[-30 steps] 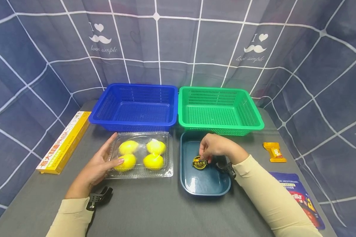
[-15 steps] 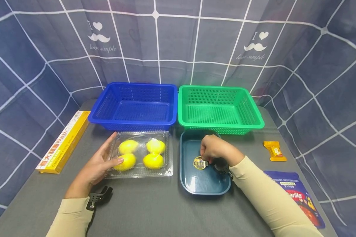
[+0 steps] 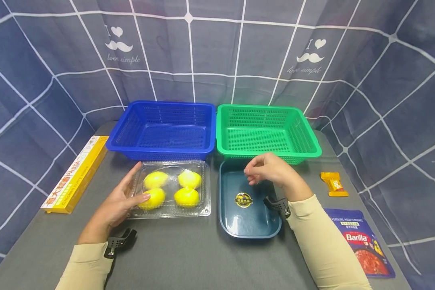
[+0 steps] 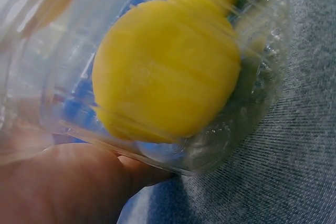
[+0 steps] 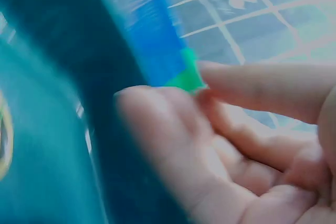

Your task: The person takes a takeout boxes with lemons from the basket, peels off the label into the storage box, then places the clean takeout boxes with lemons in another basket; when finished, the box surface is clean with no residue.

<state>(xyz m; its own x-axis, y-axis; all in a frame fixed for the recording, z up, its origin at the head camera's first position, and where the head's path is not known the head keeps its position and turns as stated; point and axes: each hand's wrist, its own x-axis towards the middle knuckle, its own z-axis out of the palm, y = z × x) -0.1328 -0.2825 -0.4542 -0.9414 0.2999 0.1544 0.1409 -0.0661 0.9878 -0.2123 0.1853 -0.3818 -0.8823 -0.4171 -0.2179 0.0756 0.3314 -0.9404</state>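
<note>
My left hand rests at the left end of a clear plastic clamshell box, fingers fairly straight and thumb lying against it. Inside sit several lemons; one lemon fills much of the left wrist view. My right hand hovers over the far half of a dark blue rectangular dish, with nothing visible between its loosely bent fingers. On the dish's floor lies a round black-and-gold sticker, apart from the hand. The right wrist view is blurred; thumb and index fingertips come close together there.
Behind stand a blue basket and a green basket, side by side. A yellow pasta box lies at left. At right are a small orange packet and a purple Barilla pouch. A grey checked curtain surrounds the table.
My right hand has let go of the sticker and risen away from it, toward the far end of the dish. The left hand and the lemon box have stayed put.
</note>
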